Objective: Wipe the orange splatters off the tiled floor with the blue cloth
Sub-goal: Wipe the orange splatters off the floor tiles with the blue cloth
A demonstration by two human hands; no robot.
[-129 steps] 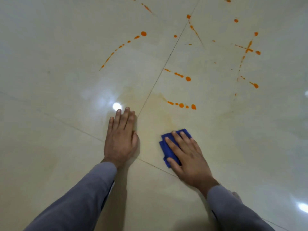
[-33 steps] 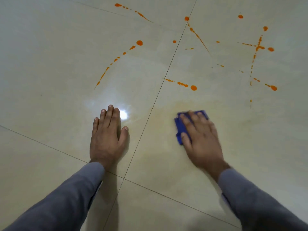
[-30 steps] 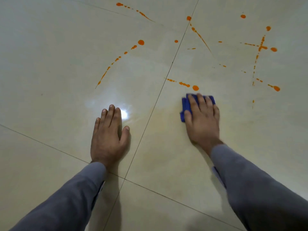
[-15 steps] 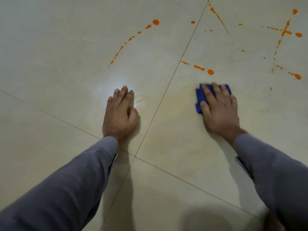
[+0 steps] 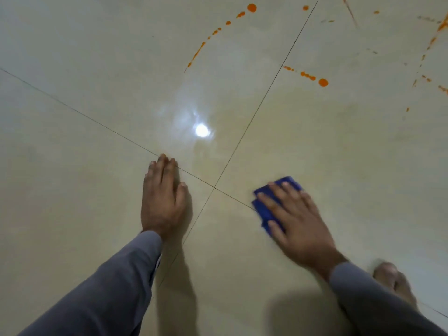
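Glossy cream tiled floor [image 5: 84,141] fills the view, its thin grout lines crossing near the centre, with a bright lamp reflection [image 5: 201,130] shining toward 12 o'clock from that crossing. Orange splatters [image 5: 323,82] lie far up the frame: a dotted row ending in a round blob at about 1 o'clock, a curved trail of drops [image 5: 218,30] near 12 o'clock, and blurred streaks at the 2 o'clock edge.

At 4 o'clock from the grout crossing, the blue cloth [image 5: 265,209] lies folded flat on the floor, well apart from the orange marks. The right hand [image 5: 295,221] presses on it, fingers straight and spread, so the grip is open and flat rather than curled round the fabric; the cloth shows past the fingertips and thumb. This hand and cloth look slightly motion-blurred.

At 8 o'clock from the crossing, the left hand [image 5: 162,197] rests palm down on the bare tile, fingers straight and together, holding nothing, its fingertips touching a grout line. Both arms wear grey sleeves [image 5: 109,287]. A bare foot [image 5: 394,282] shows at 5 o'clock, beside the right sleeve.
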